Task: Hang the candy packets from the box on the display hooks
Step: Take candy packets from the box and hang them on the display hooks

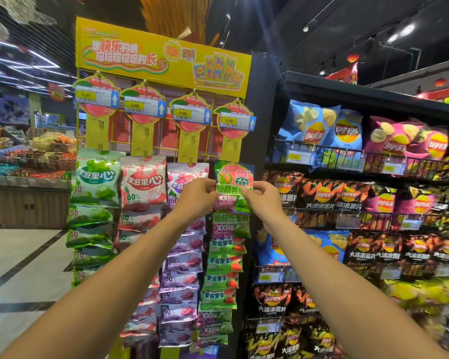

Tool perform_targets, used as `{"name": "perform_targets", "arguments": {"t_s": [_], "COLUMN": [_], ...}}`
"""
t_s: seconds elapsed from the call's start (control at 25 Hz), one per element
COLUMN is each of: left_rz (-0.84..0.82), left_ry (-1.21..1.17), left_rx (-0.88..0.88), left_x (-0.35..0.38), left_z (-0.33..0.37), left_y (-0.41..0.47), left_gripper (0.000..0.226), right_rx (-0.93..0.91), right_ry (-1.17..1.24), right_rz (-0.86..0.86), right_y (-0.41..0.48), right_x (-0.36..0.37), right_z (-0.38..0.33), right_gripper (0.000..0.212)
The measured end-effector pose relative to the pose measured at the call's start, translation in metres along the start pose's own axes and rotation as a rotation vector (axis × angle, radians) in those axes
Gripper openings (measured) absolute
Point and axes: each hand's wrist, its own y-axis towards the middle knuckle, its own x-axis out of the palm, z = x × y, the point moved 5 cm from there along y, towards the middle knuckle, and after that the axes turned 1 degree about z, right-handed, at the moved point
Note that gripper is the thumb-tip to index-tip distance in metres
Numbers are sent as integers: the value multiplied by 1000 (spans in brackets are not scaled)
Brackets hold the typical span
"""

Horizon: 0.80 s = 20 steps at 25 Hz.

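1. I hold the candy packet (234,178) up at the right-most row of the yellow display rack (163,58). It sits just under that row's yellow hanging strip (231,146).
2. The packet is green and pink with a dark blue top. It is flat, shiny and a bit crinkly. It is upright, with its front facing me.
3. My left hand (196,198) pinches its left edge and my right hand (265,200) pinches its right edge. My fingers (249,193) are curled in tight on the packet.
4. I think I am in the middle of hanging this one packet. I cannot tell if its hole is on a hook yet, because the top of the packet hides that spot.
5. Next, I think the hole must line up with the hook. Then I slide the packet on gently and let go with both hands.
6. More green packets (226,263) hang lower in the same row of the rack.
7. Three more rows of packets hang on the left part of the rack.
8. Bags of chips (322,125) sit on shelves just right of the rack.
9. I cannot see the box.
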Motion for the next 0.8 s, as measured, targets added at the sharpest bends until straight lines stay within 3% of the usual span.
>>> {"name": "perform_targets", "arguments": {"t_s": [0.36,0.52,0.8], "left_rz": [-35,-18,116], "left_ry": [64,133,442], "left_rx": [-48,-37,168], "left_x": [12,14,38], "left_z": [-2,-4,16], "left_y": [-13,-21,-53], "left_gripper": [47,5,52], "right_rx": [-28,-32,-63], "right_ry": [-104,-144,-179], "right_rz": [-20,-54,-92], "right_y": [-8,-11,-27], "right_x": [-1,-6,-55], "right_z": [10,10,20], "right_gripper": [33,34,37]}}
